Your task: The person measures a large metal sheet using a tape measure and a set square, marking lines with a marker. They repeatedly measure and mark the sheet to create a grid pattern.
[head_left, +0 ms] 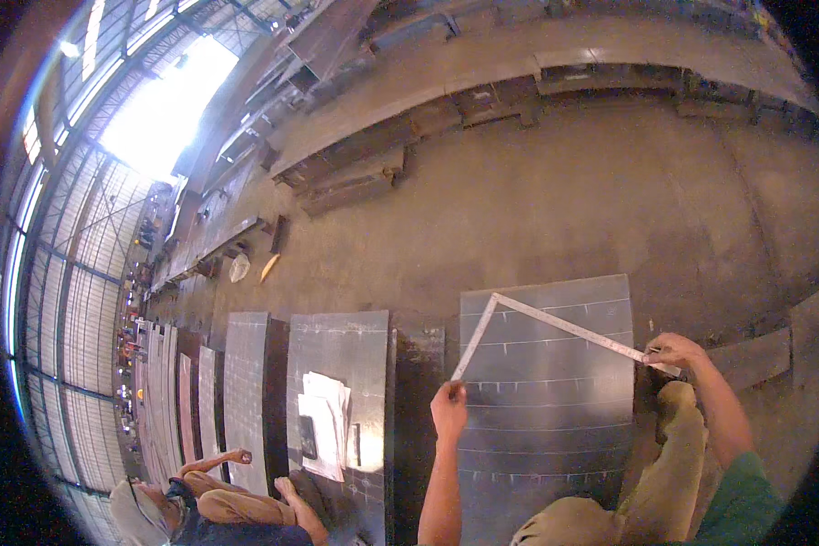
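Note:
A pale metal framing square (pixel 569 328) spans the air over a dark steel plate (pixel 546 419), its corner near the plate's far edge. My left hand (pixel 449 409) is closed on the end of the shorter arm, above the plate's left side. At the right edge, my right hand (pixel 673 350) pinches the longer arm close to its end. Several white lines with short tick marks run across the plate. I cannot tell whether the square touches the surface.
Left of me, another steel plate bears papers (pixel 326 423) and a dark flat rectangular object (pixel 308 438). A person in a cap (pixel 141 510) sits or crouches at the lower left. Long steel beams (pixel 409 123) lie across the floor at the far side.

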`<state>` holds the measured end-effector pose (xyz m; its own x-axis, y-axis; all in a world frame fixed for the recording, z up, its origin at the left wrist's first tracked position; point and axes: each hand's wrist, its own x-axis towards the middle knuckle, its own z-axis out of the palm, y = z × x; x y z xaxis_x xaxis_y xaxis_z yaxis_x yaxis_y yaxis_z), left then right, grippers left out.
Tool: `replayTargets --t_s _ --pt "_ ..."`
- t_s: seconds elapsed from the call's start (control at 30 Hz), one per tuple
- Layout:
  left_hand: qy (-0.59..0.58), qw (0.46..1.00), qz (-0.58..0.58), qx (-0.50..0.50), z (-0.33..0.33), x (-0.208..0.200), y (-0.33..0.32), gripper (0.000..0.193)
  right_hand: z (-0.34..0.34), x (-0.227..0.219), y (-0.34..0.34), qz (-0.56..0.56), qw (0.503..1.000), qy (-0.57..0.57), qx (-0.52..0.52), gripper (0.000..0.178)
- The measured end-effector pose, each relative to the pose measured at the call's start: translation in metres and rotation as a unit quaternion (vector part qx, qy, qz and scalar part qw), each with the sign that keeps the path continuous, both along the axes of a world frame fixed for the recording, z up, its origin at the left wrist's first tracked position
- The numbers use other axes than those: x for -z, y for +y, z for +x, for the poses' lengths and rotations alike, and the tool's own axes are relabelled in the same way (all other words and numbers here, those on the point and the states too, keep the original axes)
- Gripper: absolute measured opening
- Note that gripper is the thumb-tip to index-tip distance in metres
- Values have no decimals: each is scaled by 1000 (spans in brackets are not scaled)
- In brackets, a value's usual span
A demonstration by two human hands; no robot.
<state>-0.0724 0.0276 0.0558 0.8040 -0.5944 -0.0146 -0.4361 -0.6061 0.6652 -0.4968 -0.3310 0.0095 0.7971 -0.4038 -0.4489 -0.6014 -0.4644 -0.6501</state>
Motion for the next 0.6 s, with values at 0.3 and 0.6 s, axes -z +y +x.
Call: replayTargets --t_s 0.3,0.6 --pt "-71 988 130 -43 -50 10 -94 62 -1 -45 -64 311 950 -42 -7 34" --pt "-15 958 170 -232 -131 -71 -95 51 -23 -120 -148 295 941 -56 -153 34"
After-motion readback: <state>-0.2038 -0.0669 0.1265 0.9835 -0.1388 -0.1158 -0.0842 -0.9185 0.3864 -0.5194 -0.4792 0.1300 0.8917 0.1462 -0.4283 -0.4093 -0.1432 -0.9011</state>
